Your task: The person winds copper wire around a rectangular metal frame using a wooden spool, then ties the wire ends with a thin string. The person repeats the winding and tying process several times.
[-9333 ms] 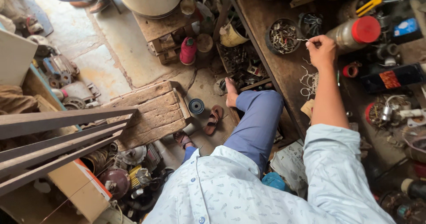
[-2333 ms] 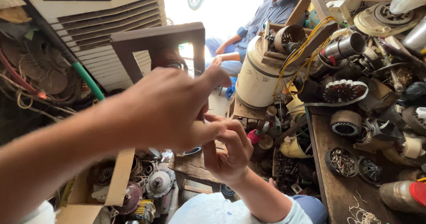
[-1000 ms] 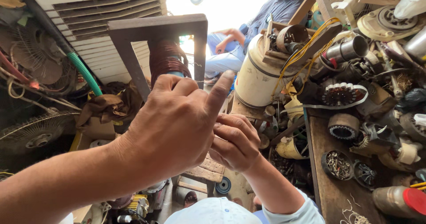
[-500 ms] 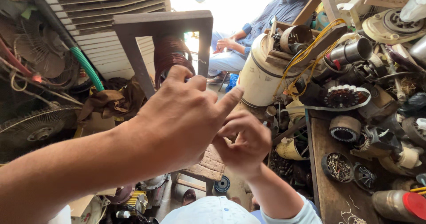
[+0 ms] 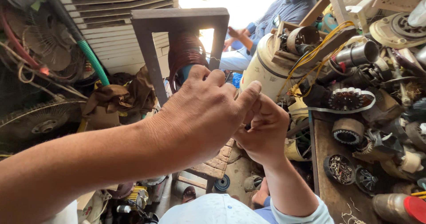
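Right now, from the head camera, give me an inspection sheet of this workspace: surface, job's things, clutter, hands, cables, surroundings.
Surface: wooden bench at right, crowded with parts.
Job's things: coil of copper wire hanging in a grey metal frame; what the fingers pinch is hidden.
Clutter: motor stators, dish of small parts, red-capped can.
Hands: left hand and right hand pressed together in front of the coil.
Cables: yellow wires over the bench; green hose at left.
Surroundings: louvred cooler, fan guard, seated person in blue shirt.
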A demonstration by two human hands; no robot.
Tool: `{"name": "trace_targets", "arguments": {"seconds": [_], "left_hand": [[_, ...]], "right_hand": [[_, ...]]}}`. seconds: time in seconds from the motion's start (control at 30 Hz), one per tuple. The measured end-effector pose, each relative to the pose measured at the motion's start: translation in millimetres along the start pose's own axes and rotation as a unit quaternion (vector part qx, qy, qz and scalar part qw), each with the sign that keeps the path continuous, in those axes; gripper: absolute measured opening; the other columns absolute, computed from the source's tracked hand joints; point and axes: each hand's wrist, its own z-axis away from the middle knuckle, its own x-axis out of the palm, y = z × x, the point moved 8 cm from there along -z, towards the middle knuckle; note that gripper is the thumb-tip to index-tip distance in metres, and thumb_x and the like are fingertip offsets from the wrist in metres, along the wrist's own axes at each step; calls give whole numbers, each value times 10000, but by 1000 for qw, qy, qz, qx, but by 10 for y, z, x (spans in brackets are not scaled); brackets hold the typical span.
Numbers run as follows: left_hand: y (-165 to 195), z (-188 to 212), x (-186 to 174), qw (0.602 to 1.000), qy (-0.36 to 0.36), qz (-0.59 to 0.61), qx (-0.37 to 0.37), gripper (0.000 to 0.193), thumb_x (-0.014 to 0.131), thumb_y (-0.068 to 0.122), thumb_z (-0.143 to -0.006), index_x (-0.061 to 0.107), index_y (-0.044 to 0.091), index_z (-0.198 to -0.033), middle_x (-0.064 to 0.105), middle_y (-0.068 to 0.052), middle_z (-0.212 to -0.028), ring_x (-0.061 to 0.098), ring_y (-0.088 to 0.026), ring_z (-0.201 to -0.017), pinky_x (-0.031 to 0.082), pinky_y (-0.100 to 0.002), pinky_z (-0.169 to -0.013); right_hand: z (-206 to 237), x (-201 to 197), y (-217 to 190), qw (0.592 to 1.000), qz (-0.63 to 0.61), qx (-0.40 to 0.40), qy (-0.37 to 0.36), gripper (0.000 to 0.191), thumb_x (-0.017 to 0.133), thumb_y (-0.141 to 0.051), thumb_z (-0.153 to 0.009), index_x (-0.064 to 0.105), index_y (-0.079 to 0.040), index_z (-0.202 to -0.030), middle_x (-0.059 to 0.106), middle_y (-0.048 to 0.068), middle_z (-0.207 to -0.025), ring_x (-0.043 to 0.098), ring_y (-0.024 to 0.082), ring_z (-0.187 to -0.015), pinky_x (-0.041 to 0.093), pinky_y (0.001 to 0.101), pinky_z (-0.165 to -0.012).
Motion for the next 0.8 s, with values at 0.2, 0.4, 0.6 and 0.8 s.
{"name": "trace_targets", "arguments": {"seconds": [0.2, 0.4, 0.6, 0.8], "left_hand": [[-51, -30, 199, 995, -91, 4, -30, 790, 754, 211, -762, 451, -73, -1433, 689, -141, -892, 625, -324, -993, 434, -500, -857], [-60, -55, 136, 996, -76, 10, -49, 695, 669, 126, -862, 401, -90, -1466, 688, -137, -830, 641, -314, -916, 428, -502, -872], [-44, -59, 32, 998, -28, -8, -50, 501, 619, 90, -861, 504, -84, -1317, 683, -95, -759, 651, -305, -826, 439, -477, -794], [-38, -48, -42, 998, 30, -7, -60, 328, 592, 83, -918, 554, -52, -1214, 673, -60, -671, 660, -260, -688, 456, -469, -767]], "right_hand": [[2, -13, 131, 998, -54, -4, 11, 228, 808, 63, -837, 623, -35, -926, 615, -51, -825, 500, -19, -737, 384, 155, -680], [-67, -38, 205, 988, -149, 28, -1, 271, 817, 54, -847, 595, -47, -966, 626, -29, -989, 573, 20, -871, 488, 203, -784], [-118, -166, 294, 984, -166, 37, -49, 279, 832, 32, -888, 588, -17, -1014, 654, 42, -1004, 604, 29, -840, 485, 196, -704], [-165, -171, 227, 990, -120, -50, -50, 213, 773, 87, -958, 586, 3, -1017, 595, 24, -969, 542, -29, -755, 426, 145, -646]]}}
